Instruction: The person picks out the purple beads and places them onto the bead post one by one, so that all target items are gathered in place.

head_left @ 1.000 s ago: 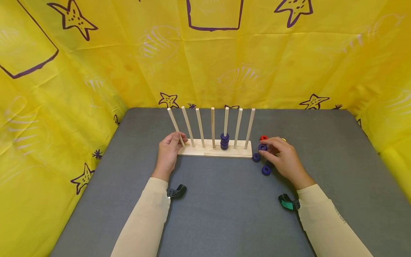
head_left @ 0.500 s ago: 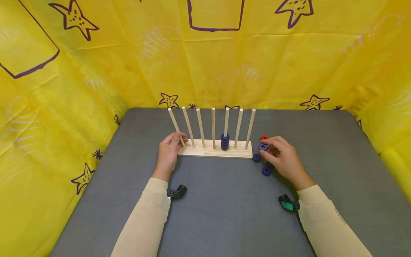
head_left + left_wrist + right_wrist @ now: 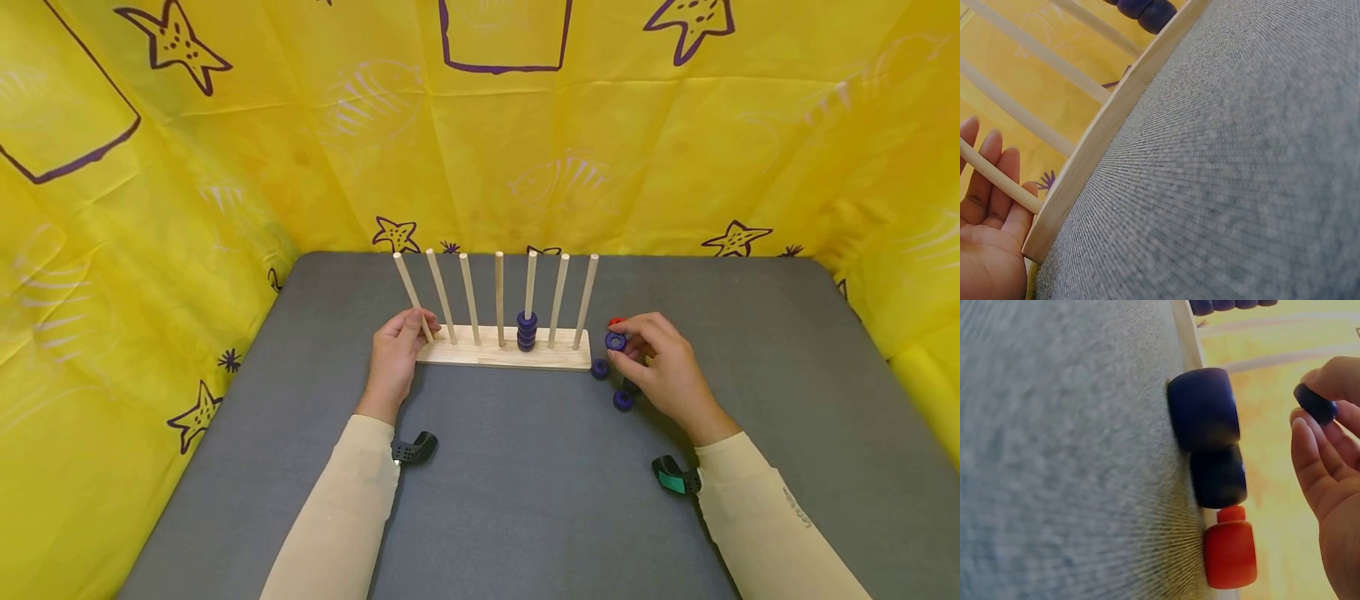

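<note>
A pale wooden peg rack [image 3: 487, 357] stands on the table with several upright pegs. Several dark blue rings [image 3: 527, 332] are stacked low on its third peg from the right. My left hand [image 3: 396, 346] holds the rack at the leftmost peg [image 3: 997, 176], its fingers behind that peg in the left wrist view. My right hand [image 3: 663, 367] pinches a blue ring [image 3: 616, 342] between thumb and fingertips, raised beside the rack's right end. In the right wrist view this ring [image 3: 1316, 403] is apart from the blue rings [image 3: 1204, 409] lying on the table.
Loose blue rings [image 3: 600, 369] lie by the rack's right end, one partly hidden under my right hand. A red ring [image 3: 617, 322] shows behind my fingers; red pieces [image 3: 1230, 553] appear in the right wrist view. Yellow patterned cloth [image 3: 480, 150] surrounds the grey table [image 3: 495, 500].
The blue ring in my right hand has risen slightly, its hole turned more toward the head camera. My left hand keeps its place on the rack.
</note>
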`<state>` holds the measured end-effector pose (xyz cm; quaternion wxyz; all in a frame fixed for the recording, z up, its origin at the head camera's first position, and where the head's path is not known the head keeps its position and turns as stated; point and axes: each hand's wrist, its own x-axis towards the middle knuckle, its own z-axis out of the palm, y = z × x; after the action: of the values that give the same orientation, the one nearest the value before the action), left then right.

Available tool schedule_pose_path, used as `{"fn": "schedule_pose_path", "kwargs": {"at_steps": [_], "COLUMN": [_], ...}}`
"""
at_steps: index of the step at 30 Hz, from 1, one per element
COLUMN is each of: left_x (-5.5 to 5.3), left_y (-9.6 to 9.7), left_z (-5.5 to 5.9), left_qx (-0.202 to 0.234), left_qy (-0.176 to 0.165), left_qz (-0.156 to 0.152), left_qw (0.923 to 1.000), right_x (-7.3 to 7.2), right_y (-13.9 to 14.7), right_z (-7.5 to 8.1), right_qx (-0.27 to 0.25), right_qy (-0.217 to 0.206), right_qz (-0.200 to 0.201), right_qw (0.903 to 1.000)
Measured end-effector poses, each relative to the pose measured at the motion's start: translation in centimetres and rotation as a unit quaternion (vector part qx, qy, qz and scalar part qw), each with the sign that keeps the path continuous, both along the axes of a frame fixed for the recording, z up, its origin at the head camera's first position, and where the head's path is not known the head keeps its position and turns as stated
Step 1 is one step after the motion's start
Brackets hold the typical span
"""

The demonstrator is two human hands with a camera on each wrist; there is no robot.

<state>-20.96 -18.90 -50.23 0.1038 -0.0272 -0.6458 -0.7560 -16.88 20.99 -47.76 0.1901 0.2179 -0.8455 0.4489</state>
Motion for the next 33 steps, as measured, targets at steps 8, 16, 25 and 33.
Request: {"fn": "schedule_pose_path", "kwargs": {"at_steps": [8, 16, 25, 33], "left_x": [0.0, 0.2, 0.1, 0.0], "left_y": [0.1, 0.1, 0.0, 0.0], "left_z": [0.1, 0.2, -0.1, -0.2], "left_qx": [-0.004, -0.005, -0.004, 0.007], "left_qy": [-0.003, -0.005, -0.001, 0.004], "left_qz": [0.000, 0.005, 0.005, 0.003], "left_qw": [1.0000, 1.0000, 1.0000, 1.0000], "right_x": [0.4, 1.0, 1.3, 1.2], "right_y": [-0.5, -1.6, -2.3, -3.1], "right_z": [0.7, 1.5, 2.8, 4.0], "right_qx": [-0.012, -0.014, -0.020, -0.028], "right_qy": [0.005, 0.022, 0.055, 0.100], "right_qz": [0.002, 0.023, 0.043, 0.051], "right_qw": [0.9999, 0.9994, 0.9974, 0.9933]}}
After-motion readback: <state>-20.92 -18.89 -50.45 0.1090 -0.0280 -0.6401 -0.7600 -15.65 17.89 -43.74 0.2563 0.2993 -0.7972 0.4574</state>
